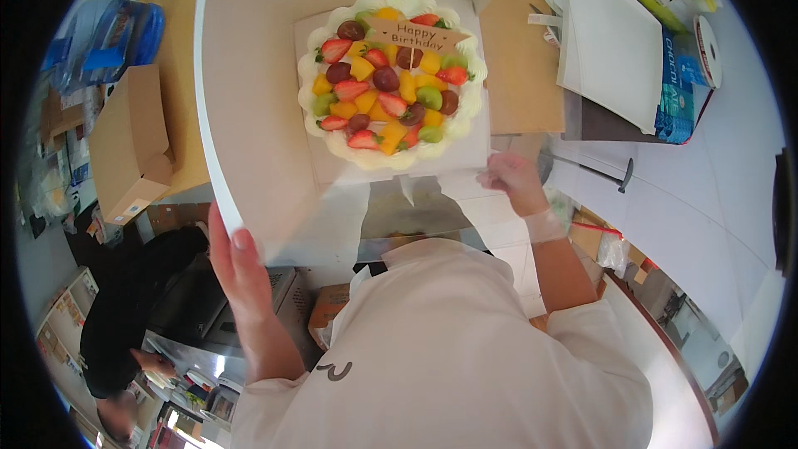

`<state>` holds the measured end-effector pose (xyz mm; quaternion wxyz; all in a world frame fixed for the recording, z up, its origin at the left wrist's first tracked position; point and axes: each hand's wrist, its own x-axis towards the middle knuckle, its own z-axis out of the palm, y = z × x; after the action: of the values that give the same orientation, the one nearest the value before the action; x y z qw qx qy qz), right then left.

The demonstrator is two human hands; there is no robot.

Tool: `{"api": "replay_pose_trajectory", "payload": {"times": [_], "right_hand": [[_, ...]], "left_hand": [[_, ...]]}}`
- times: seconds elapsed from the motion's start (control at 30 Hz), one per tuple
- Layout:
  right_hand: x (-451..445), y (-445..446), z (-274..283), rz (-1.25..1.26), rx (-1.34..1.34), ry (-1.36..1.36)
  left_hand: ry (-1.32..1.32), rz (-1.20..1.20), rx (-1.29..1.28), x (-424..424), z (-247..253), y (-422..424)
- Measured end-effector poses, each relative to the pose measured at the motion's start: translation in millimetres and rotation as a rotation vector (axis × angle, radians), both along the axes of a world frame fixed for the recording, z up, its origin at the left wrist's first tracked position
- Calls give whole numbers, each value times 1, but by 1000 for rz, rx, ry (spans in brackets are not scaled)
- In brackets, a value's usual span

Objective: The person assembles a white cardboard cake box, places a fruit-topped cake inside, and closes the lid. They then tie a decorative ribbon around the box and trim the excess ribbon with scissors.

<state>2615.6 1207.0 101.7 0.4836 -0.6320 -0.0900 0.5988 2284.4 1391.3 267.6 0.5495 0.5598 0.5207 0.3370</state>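
Note:
A round cream cake (pixel 305 75) topped with strawberries, grapes and orange fruit cubes rests on a square pale board (pixel 308 149). Upright in it is a topper (pixel 416 34) reading "Happy Birthday". Around the cake stand the pale walls of a cake box (pixel 249 75), with a clear window panel at its near side. My left hand (pixel 240 262) grips the near left edge of the box wall, thumb inside. My right hand (pixel 514 181), somewhat blurred, is by the near right corner of the board, its fingers curled; whether they pinch the clear panel cannot be told.
A brown cardboard box (pixel 134 149) and blue-trimmed clear plastic containers (pixel 106 43) lie at the left. White box pieces (pixel 614 50), scissors (pixel 545 15) and a ribbon spool (pixel 707 53) are at the right. A person in black (pixel 118 312) bends over a worktop at the lower left.

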Motion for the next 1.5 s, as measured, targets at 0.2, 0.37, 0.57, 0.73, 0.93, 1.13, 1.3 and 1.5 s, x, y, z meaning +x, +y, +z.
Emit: {"api": "replay_pose_trajectory", "payload": {"times": [0.2,0.37,0.57,0.73,0.93,1.13,1.3,1.5], "right_hand": [[-82,20,10,10,-192,323],[-154,54,-21,130,-31,477],[-230,122,-17,12,-29,617],[-259,151,-30,-44,13,687],[-249,150,-34,-31,36,766],[-168,101,-32,479,503,29],[-97,64,-11,110,5,550],[-33,41,19,-77,-163,420]], "left_hand": [[255,189,54,-9,10,80],[511,83,148,-3,21,160],[507,-5,155,20,23,242],[554,-75,154,38,25,272],[545,-12,156,45,24,274],[529,26,140,33,24,267],[743,23,783,34,57,251],[593,-990,607,116,122,95]]}}
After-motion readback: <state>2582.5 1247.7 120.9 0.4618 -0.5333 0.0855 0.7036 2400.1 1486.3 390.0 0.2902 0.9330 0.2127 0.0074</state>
